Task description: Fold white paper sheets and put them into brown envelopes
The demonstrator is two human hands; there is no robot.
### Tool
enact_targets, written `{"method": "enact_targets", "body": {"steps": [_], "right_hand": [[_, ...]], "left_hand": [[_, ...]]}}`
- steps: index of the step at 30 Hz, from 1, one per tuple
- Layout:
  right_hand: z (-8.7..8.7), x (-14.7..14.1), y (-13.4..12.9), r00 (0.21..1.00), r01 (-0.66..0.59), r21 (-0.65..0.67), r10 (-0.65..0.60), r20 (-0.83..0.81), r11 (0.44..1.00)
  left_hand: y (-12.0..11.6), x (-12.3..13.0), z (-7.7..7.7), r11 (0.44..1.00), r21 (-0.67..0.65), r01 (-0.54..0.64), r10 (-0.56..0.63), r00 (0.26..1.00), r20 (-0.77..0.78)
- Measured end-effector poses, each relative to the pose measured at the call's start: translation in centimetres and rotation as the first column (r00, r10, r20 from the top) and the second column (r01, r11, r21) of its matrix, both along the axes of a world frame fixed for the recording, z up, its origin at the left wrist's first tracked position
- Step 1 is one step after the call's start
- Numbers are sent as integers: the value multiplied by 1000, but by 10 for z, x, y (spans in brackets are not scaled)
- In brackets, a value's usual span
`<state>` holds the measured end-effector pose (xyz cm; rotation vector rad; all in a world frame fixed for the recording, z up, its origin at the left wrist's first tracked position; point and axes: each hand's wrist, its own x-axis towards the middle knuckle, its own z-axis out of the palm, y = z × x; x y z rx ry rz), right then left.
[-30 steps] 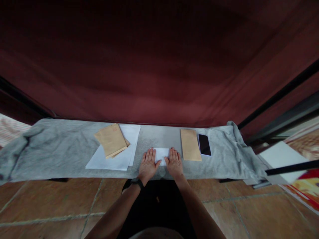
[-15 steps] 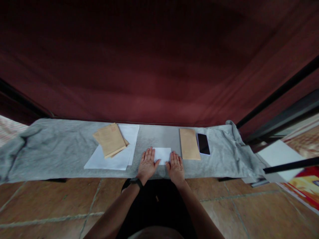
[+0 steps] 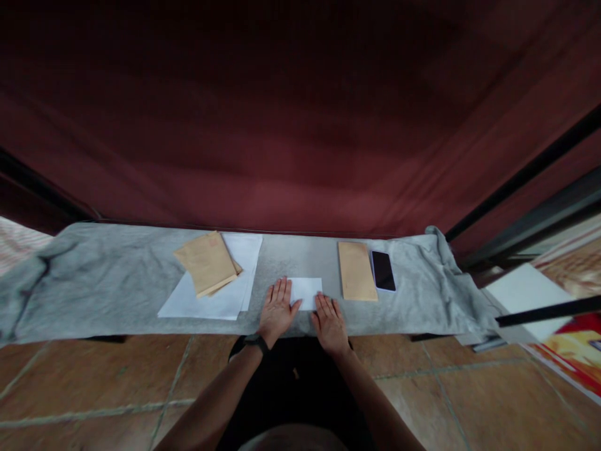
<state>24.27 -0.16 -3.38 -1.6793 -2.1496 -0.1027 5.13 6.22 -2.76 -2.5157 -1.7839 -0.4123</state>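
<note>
A small white paper lies flat on the grey cloth between my hands. My left hand rests flat with its fingers stretched out, its thumb at the paper's left edge. At the lower right corner of the paper, my right hand lies flat with fingers extended, its fingertips near the right edge. A brown envelope is just to the right of my right hand. On the left, several brown envelopes are stacked on larger white sheets.
Right of the single envelope lies a phone, dark screen up. Grey cloth covers the narrow bench, wrinkled at both ends. A dark red panel rises behind it. Black bars and a white board are at the far right.
My right hand has slid slightly down toward me along the paper's right side. My left hand and the paper look the same.
</note>
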Motion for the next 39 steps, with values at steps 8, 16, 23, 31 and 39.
{"method": "enact_targets", "body": {"steps": [8,16,23,31,39], "right_hand": [[-2,4,-15,1000,-22,6,22,22,1000],[1,4,-18,1000,-12,3,12,29,1000],[-7,3,-19,994,-76,33,73,85,997],[-1,0,-19,1000,11,-18,-12,-17,1000],[4,1,-20,1000,5,-35,-5,-6,999]], "left_hand": [[1,-1,-1,1000,2,-5,5,1000,3],[3,16,17,989,-41,140,-138,989,53],[5,52,23,853,-162,496,-478,867,137],[27,55,14,860,-141,491,-480,871,107],[49,61,19,871,-187,455,-448,890,78]]}}
